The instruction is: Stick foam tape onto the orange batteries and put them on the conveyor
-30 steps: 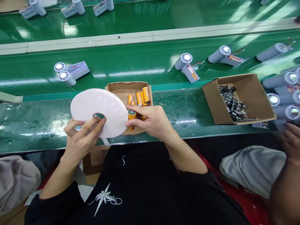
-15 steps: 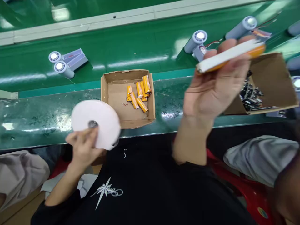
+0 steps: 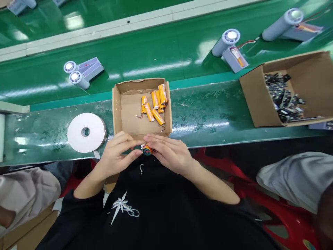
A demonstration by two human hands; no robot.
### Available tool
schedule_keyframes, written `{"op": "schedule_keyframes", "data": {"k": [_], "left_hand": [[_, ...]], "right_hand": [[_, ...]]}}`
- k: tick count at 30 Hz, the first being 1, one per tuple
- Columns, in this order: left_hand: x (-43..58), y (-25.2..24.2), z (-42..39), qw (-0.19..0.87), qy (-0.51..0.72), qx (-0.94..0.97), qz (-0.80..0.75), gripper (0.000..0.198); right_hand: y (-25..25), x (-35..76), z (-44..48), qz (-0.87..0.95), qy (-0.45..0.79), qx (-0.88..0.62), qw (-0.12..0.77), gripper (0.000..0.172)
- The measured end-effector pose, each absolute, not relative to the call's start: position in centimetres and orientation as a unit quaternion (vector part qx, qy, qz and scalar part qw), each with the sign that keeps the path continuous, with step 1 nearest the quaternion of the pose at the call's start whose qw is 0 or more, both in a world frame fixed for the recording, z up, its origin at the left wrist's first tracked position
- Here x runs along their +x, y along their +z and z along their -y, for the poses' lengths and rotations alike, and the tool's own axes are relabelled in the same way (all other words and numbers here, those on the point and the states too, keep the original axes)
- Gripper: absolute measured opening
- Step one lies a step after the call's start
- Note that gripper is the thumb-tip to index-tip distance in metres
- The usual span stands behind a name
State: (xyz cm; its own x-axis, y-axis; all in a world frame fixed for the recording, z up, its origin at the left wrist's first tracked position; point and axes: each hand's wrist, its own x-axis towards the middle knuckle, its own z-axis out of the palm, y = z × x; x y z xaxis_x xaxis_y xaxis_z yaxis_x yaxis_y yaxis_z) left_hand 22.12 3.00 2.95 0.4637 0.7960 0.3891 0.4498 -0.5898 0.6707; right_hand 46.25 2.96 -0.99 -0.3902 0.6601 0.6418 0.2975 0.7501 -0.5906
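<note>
- Down on the green bench (image 3: 200,116) lies the white tape roll (image 3: 85,144), out of the left hand (image 3: 117,154) that had it half a second ago, while the right hand (image 3: 173,152) swings back from the far right to the middle!
- Both hands come together now, just in front of the small cardboard box (image 3: 128,119), with the orange battery (image 3: 147,150) between them, its dark round end facing the wearer.
- Right fingers are closed around that battery, thumb hidden from view; left thumb and forefinger reach its other side, at a bit of white along the top — whether they pinch it, I cannot tell.
- Inside the small box, more orange batteries (image 3: 158,117) lie in a loose cluster toward the right, thin wires trailing from some.
- Over at the left, the roll rests flat, its loose tape end (image 3: 96,154) sticking out at the bench's near edge.
- Off to the right, a larger cardboard box (image 3: 256,99) tilts open, showing a heap of small dark parts (image 3: 283,100) — and beyond, grey cylinders (image 3: 224,42) stand on the shiny green belt (image 3: 156,55).
</note>
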Motion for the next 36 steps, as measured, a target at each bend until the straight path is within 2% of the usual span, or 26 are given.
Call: {"op": "schedule_keyframes", "data": {"k": [4, 8, 11, 15, 18, 21, 26, 30, 31, 33, 36], "left_hand": [[22.6, 3.0, -3.9, 0.267, 0.336, 0.832, -0.353, 0.018], [22.7, 3.0, -3.9, 0.217, 0.343, 0.842, -0.356, 0.011], [23.2, 3.2, -3.7, 0.202, 0.34, 0.843, -0.365, 0.008], [23.7, 3.3, -3.7, 0.268, 0.332, 0.82, -0.382, 0.012], [23.4, 3.6, -4.1, 0.302, 0.346, 0.802, -0.381, 0.011], [23.2, 4.4, -4.5, 0.286, 0.373, 0.805, -0.362, 0.008], [23.9, 6.9, -4.6, 0.239, 0.355, 0.861, -0.276, 0.007], [23.3, 7.9, -6.2, 0.288, 0.313, 0.879, -0.217, 0.004], [22.7, 7.7, -7.4, 0.29, 0.304, 0.878, -0.23, 0.002], [20.7, 6.6, -11.1, 0.236, 0.28, 0.866, -0.341, 0.015], [16.5, 4.2, -18.4, 0.059, 0.213, 0.776, -0.591, 0.035]], "right_hand": [[-1.4, 47.1, -2.4, 0.801, 0.234, -0.296, 0.464, 0.035], [-1.9, 47.4, -2.1, 0.79, 0.226, -0.278, 0.498, 0.047], [-2.4, 47.6, -2.2, 0.797, 0.21, -0.28, 0.493, 0.046], [-2.6, 47.8, -2.2, 0.813, 0.177, -0.286, 0.475, 0.041], [-2.4, 48.0, -2.2, 0.815, 0.147, -0.283, 0.483, 0.046], [-1.6, 48.1, -2.1, 0.819, 0.152, -0.317, 0.453, 0.05], [-0.1, 48.0, -1.8, 0.846, 0.262, -0.313, 0.343, 0.038], [-0.4, 48.1, -1.8, 0.793, 0.382, -0.25, 0.403, 0.031], [-0.6, 48.2, -1.9, 0.772, 0.396, -0.25, 0.429, 0.03], [-1.2, 48.7, -2.1, 0.737, 0.404, -0.266, 0.472, 0.031], [-1.6, 49.9, -2.3, 0.707, 0.402, -0.289, 0.505, 0.038]]}}
